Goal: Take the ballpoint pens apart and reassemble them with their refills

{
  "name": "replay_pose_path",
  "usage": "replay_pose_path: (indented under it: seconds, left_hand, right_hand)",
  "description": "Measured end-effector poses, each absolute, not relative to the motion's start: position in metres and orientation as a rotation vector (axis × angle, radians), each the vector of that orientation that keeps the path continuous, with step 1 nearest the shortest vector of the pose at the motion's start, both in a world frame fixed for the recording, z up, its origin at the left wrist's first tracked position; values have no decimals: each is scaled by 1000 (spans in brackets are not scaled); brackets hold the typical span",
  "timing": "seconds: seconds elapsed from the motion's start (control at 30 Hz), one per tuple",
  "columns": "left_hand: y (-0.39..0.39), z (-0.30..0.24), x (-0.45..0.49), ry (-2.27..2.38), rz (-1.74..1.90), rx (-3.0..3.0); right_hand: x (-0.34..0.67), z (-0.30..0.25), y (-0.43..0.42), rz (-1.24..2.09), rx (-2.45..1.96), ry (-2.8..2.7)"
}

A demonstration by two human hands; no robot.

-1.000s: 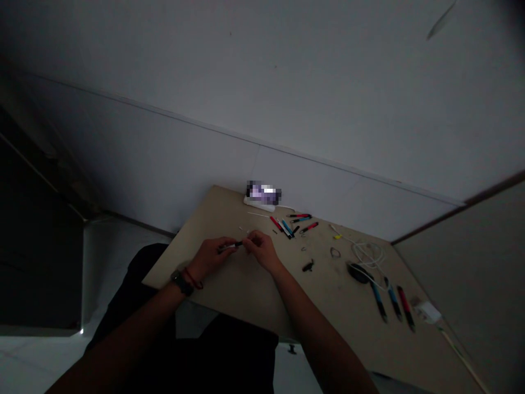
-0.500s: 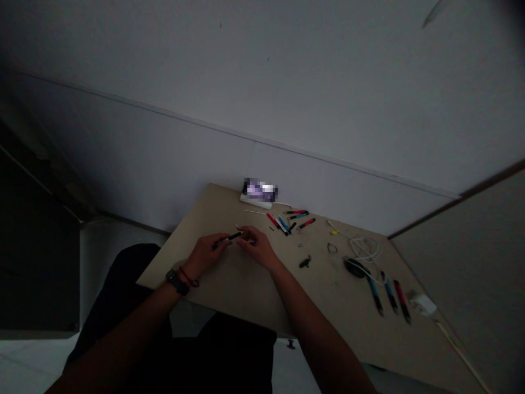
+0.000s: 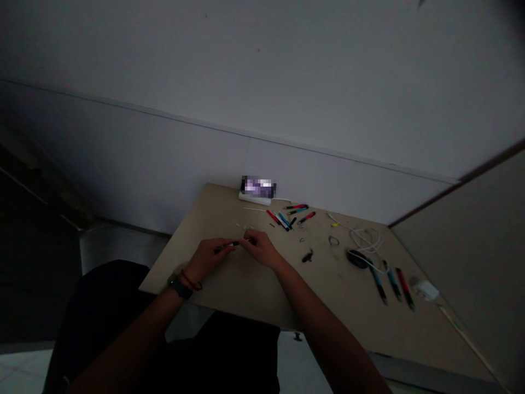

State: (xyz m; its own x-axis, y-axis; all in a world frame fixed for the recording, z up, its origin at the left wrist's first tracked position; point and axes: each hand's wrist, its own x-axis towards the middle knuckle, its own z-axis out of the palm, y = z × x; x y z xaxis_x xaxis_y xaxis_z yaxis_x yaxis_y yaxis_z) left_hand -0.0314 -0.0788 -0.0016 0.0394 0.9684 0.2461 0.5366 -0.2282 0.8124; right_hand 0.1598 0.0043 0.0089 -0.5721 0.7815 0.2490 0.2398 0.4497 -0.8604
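Observation:
Above the left part of the table, my left hand (image 3: 208, 257) is closed around a dark pen (image 3: 235, 244), which lies roughly level and points right. My right hand (image 3: 261, 250) has its fingers curled, with thumb and fingertips pinched at the pen's right end. What exactly sits between those right fingertips is partly hidden. Just beyond the hands lie a few tiny pale pieces (image 3: 246, 227), too small to name. A thin white stick (image 3: 255, 209) rests farther back.
A lit phone (image 3: 258, 187) leans at the table's back edge. Several pens and pen parts (image 3: 281, 219) lie right of it. A small black item (image 3: 307, 256), a white cable (image 3: 366, 239), a black mouse-like object (image 3: 357, 259), larger pens (image 3: 405, 289) and a white plug (image 3: 427, 290) are farther right.
My right hand has drawn slightly back toward me, its fingers more curled, uncovering tiny pale pieces on the table. The pen stays in my left hand. The camera view has shifted slightly.

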Motion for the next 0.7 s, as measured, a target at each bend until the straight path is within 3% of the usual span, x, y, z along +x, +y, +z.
replay_pose_path:
  seconds: [0.4, 0.7]
  left_hand:
    - [-78, -1, -33, 1595, 1132, 1782]
    - [-76, -5, -33, 1602, 1094, 1826]
  right_hand:
    - [161, 10, 6, 1198, -751, -2006]
    - [158, 1, 12, 890, -775, -2186]
